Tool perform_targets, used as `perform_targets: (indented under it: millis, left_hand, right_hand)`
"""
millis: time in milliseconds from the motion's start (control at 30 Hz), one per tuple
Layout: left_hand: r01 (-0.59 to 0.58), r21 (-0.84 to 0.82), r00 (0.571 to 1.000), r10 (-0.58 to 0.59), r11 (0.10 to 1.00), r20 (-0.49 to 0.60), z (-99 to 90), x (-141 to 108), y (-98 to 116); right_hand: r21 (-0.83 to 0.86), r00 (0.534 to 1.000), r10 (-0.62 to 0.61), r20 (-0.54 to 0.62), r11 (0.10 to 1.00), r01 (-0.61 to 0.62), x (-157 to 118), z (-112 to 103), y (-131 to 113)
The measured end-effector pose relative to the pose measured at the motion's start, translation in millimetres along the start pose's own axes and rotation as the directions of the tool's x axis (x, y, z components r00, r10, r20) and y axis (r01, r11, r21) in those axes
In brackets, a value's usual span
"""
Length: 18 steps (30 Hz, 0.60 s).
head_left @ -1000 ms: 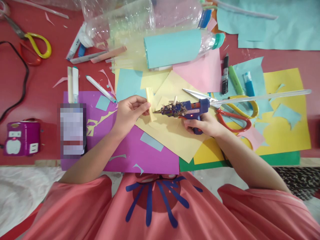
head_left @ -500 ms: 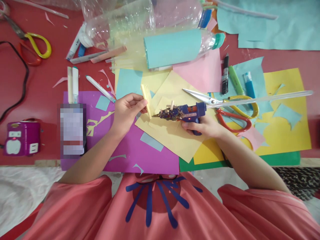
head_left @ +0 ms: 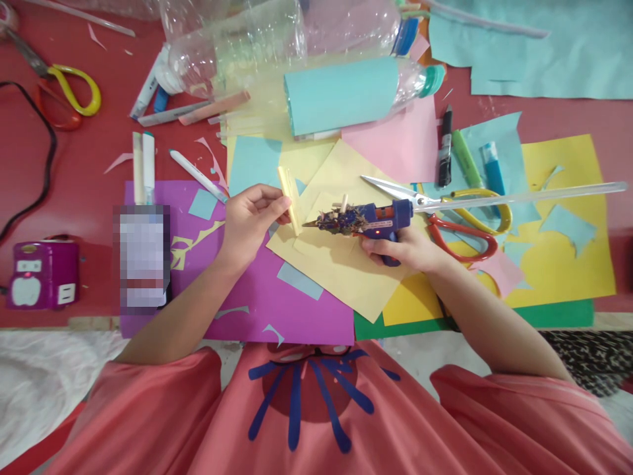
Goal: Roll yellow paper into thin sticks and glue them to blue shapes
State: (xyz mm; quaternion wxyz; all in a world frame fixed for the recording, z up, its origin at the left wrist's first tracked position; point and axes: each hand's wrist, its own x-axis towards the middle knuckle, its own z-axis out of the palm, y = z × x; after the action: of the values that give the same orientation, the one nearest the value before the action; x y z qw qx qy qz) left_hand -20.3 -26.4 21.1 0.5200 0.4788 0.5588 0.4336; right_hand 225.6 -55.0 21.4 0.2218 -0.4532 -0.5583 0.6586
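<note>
My left hand [head_left: 258,218] pinches a narrow folded strip of pale yellow paper [head_left: 289,198] between thumb and fingers. My right hand [head_left: 395,249] is wrapped round the handle of a blue glue gun [head_left: 378,221], whose front is crusted with dark debris. The gun's nozzle points left, a small gap from the strip's lower end. A long clear glue stick [head_left: 519,198] sticks out of its back to the right. Beneath both lies a cream paper sheet [head_left: 366,284]. Open scissors [head_left: 459,211] with yellow and red handles rest behind and to the right of the gun.
Clear plastic bottles [head_left: 242,39] and a blue-wrapped bottle [head_left: 341,95] lie at the back. On the left are a phone [head_left: 143,257], a purple box [head_left: 43,274] and other scissors [head_left: 76,92]. Markers [head_left: 446,148] and blue scraps lie at the right.
The glue gun in my right hand has shifted slightly to the right, away from the strip, and its glue stick has moved with it. My left hand has hardly moved.
</note>
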Motion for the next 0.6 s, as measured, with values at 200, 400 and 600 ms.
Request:
perform_targets:
  millis: [200, 400, 600]
  left_hand:
    - [0.036, -0.004, 0.999, -0.036, 0.999, 0.036, 2.1, -4.0, 2.4]
    - [0.047, 0.020, 0.996, -0.048, 0.999, 0.079, 2.7, -5.0, 1.4]
    - [0.072, 0.014, 0.992, -0.073, 0.997, 0.104, 5.4, -6.6, 4.8]
  right_hand:
    - [0.029, 0.997, 0.036, -0.067, 0.999, -0.034, -0.8, 0.5, 0.6]
    - [0.032, 0.993, 0.050, -0.108, 0.998, -0.047, -1.3, -1.3, 4.6]
    - [0.050, 0.994, -0.066, -0.089, 0.996, 0.071, 0.5, -2.4, 5.1]
